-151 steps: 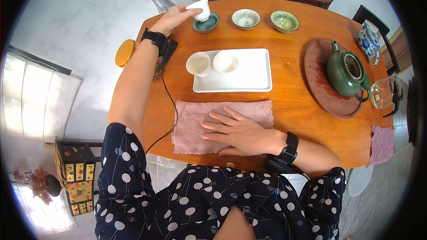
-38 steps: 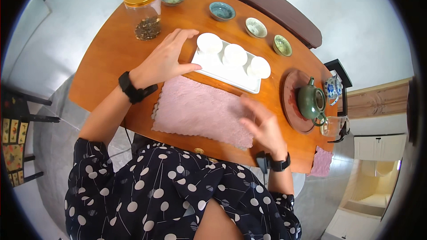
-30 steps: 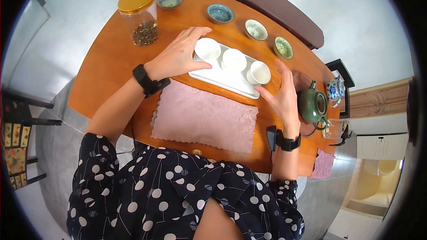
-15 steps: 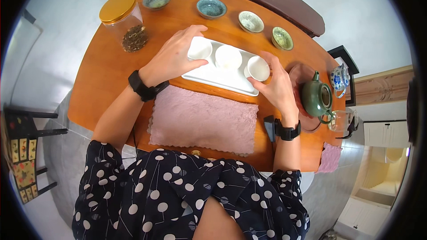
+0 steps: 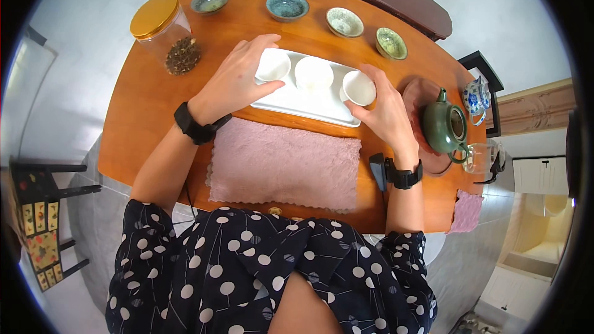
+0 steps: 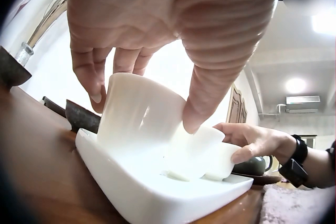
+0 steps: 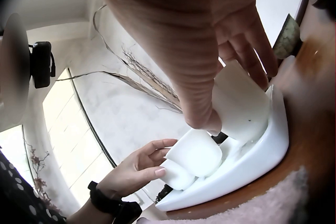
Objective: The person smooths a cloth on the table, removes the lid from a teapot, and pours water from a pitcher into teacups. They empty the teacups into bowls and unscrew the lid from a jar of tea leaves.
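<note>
Three white cups stand in a row on a white rectangular tray (image 5: pixel 303 111). My left hand (image 5: pixel 238 77) holds the left cup (image 6: pixel 142 108), its thumb on the near side and its fingers round the far side. At the other end of the row, my right hand (image 5: pixel 387 108) grips the right cup (image 5: pixel 359 88) between thumb and fingers. Between the hands, the middle cup (image 5: pixel 314 74) is untouched. The right wrist view shows the right thumb at the cup's rim, with the fingers behind it.
A pink cloth (image 5: pixel 284 164) lies before the tray. Several small glazed bowls, one of them blue (image 5: pixel 287 6), line the far edge. A gold-lidded jar (image 5: pixel 182 55) stands left. On the right are a green teapot (image 5: pixel 442 127) on a round wooden tray (image 5: pixel 413 96) and a glass pot (image 5: pixel 476 159).
The cup my left hand held over the blue bowl is now on the tray with the other two. My right hand has left the cloth and taken hold of the right cup.
</note>
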Demonstrator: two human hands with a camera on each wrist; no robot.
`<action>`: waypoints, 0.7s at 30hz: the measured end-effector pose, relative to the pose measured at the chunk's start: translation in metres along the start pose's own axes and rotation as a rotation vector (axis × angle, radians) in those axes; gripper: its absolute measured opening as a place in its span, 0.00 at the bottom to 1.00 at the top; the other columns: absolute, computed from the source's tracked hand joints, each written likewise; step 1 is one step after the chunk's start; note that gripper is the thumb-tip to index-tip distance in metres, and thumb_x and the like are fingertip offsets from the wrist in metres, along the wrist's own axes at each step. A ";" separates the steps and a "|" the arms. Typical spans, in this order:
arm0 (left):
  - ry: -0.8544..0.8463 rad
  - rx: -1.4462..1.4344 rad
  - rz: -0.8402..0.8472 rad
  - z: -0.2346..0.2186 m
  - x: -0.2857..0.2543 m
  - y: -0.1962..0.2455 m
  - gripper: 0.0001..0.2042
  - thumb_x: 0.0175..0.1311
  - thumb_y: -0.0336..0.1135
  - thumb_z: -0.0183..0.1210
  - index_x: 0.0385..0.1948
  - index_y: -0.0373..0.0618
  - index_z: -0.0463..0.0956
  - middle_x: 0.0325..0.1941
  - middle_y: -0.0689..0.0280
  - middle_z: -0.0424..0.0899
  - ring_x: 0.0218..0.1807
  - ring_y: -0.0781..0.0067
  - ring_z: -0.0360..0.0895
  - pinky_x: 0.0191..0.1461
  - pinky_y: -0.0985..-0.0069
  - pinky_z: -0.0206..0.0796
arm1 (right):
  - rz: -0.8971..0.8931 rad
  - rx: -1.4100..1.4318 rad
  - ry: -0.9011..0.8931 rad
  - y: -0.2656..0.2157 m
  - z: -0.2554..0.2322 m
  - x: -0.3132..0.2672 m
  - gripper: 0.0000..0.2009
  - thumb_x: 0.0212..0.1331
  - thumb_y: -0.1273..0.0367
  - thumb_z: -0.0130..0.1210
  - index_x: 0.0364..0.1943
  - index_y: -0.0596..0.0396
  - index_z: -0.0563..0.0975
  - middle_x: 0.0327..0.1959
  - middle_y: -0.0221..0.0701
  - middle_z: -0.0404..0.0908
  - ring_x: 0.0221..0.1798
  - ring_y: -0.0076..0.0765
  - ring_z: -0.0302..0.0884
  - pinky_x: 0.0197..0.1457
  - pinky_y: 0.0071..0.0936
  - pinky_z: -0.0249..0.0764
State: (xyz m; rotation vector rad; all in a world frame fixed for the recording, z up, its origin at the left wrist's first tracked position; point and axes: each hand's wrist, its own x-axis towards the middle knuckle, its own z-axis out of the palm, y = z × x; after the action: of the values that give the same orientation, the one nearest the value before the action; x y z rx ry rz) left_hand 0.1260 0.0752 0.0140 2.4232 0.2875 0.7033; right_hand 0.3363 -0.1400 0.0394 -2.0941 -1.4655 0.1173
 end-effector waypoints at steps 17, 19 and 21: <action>0.003 0.158 0.120 0.003 0.014 0.026 0.38 0.49 0.42 0.73 0.63 0.41 0.67 0.59 0.52 0.75 0.64 0.52 0.66 0.67 0.60 0.56 | -0.045 0.001 -0.041 -0.005 -0.011 -0.001 0.42 0.45 0.64 0.74 0.67 0.56 0.65 0.63 0.45 0.72 0.61 0.54 0.74 0.61 0.41 0.74; -0.006 0.183 0.159 0.010 0.022 0.030 0.38 0.49 0.44 0.73 0.62 0.42 0.67 0.57 0.52 0.76 0.64 0.52 0.65 0.66 0.59 0.55 | -0.120 -0.109 0.016 -0.002 -0.013 -0.001 0.45 0.43 0.62 0.75 0.69 0.54 0.64 0.63 0.45 0.72 0.63 0.54 0.71 0.65 0.43 0.70; -0.075 0.206 0.160 0.019 0.030 0.029 0.37 0.49 0.47 0.72 0.62 0.42 0.68 0.54 0.53 0.77 0.62 0.53 0.66 0.65 0.60 0.55 | -0.105 -0.114 0.017 -0.006 -0.017 -0.002 0.45 0.43 0.62 0.75 0.69 0.54 0.64 0.63 0.44 0.72 0.64 0.54 0.70 0.66 0.43 0.69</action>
State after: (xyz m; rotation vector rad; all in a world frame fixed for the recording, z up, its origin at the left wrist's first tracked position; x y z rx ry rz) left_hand 0.1625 0.0531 0.0310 2.6848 0.1428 0.6789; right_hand 0.3373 -0.1470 0.0564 -2.0968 -1.6021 -0.0254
